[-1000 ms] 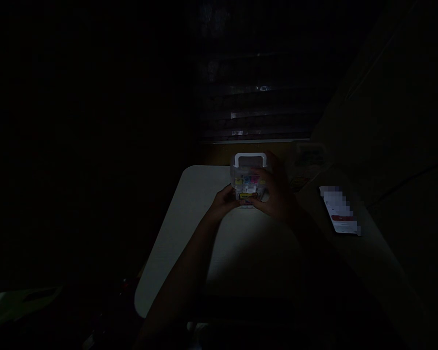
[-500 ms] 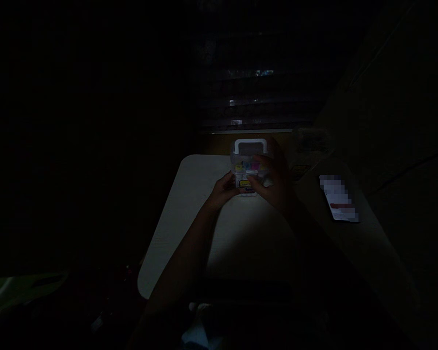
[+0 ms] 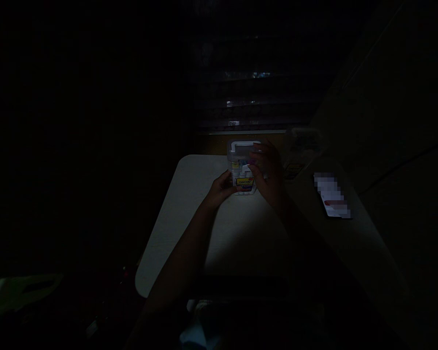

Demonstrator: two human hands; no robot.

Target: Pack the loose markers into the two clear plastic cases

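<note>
Gripping the clear box [image 3: 241, 167], likely light, stiff, slick and best held by its lower walls, the left hand [image 3: 217, 191] steadies it toward the table's [image 3: 184, 194] far edge; the right hand's [image 3: 270, 176] grip is unclear.

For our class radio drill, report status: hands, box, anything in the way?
Left hand grips clear box low on its left; right hand at its right front. White handle up. No obstruction seen; phone lies apart, to the right.

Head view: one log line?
left hand: holds clear box | right hand: at box front | phone: lit, on table, right of box
</note>
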